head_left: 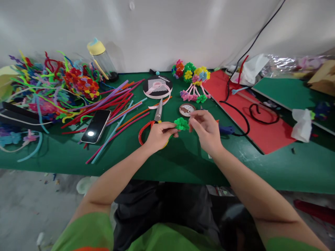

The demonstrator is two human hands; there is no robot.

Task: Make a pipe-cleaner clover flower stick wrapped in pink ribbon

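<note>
A small green pipe-cleaner flower is pinched between the thumb and fingers of my left hand. My right hand is close at the flower's right side, its fingers curled together; whatever they hold, if anything, is too small to make out. Just beyond the flower lies a round brown dish with small white pieces in it. Scissors with red handles lie partly under my left hand. A blue-handled tool sits to the right of my right hand, partly hidden by it.
Pipe cleaners and a phone lie left, before a colourful heap and a bottle. A ribbon spool and finished flowers stand behind. A red board with a black cord lies right.
</note>
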